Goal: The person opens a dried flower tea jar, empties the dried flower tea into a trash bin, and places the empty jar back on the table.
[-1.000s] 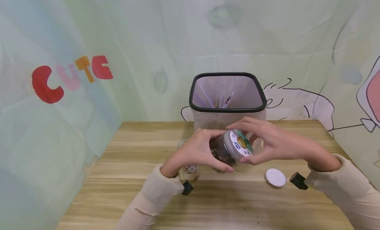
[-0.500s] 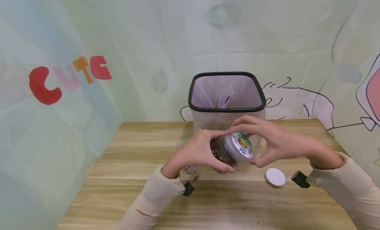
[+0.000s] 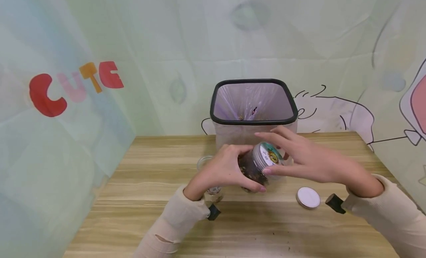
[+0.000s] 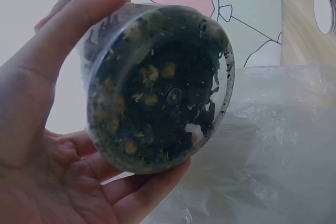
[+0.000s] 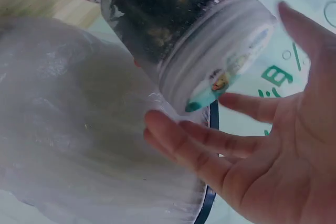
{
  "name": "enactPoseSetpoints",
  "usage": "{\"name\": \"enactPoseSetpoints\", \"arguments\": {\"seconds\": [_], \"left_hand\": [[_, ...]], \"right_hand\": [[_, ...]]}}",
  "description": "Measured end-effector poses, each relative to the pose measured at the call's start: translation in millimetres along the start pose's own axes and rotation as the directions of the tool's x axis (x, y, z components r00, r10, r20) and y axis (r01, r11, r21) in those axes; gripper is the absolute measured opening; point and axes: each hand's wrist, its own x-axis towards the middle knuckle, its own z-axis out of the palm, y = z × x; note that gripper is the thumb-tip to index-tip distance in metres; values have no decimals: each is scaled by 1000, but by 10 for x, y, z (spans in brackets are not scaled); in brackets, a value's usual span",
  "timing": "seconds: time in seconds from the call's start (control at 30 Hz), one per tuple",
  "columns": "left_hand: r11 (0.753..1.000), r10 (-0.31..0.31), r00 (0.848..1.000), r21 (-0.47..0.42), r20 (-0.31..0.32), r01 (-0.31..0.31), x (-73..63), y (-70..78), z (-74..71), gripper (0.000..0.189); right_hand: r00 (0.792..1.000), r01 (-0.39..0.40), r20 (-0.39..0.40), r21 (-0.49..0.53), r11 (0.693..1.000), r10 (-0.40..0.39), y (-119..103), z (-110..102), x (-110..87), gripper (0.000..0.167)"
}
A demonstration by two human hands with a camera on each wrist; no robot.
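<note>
While gripping jar (image 3: 249, 167) in left hand (image 3: 223, 167), tilted above table (image 3: 153, 160) in front of bin (image 3: 253, 122) | spreading fingers of right hand (image 3: 301, 158) wide around lid (image 3: 266, 157), cannot tell if touching | since 0.5 s ago, shifted thumb and turned label (image 3: 273, 154) | probably twisting lid, not yet off

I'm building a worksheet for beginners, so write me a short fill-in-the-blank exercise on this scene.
The hand curled round the jar is the person's ____ one.
The bin rim is coloured ____.
The lid lying on the table is ____ on top.
The red, pink and orange letters spell ____.

Missing words: left; black; white; CUTE.
</note>
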Motion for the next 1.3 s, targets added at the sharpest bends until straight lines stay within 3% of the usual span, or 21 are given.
{"name": "enactPoseSetpoints", "arguments": {"seconds": [0.17, 0.37, 0.57, 1.03, 1.13, 1.3], "left_hand": [[1000, -1, 1000, 15, -7, 1, 0, -3, 1, 75], [1000, -13, 1000, 28, 1, 13, -4, 3, -5, 79], [999, -18, 1000, 38, 0, 17, -11, 11, -9, 79], [999, -28, 1000, 33, 14, 27, -11, 18, -24, 88], [999, -22, 1000, 30, 15, 21, -11, 18, -22, 87], [1000, -8, 1000, 24, 13, 8, -17, 20, -17, 78]], "right_hand": [[1000, -21, -12, 15, 1000, 21, -13, 37, 39, 69], [999, 45, -29, 91, 995, -43, 23, 43, 46, 60], [993, 111, -39, 94, 989, -108, 53, 24, 34, 63], [954, 298, -51, 50, 953, -295, 95, -32, 45, 67], [967, 252, -40, 42, 967, -250, 63, -31, 33, 71], [998, 54, -23, 10, 998, -54, -24, 5, 6, 73]]}}
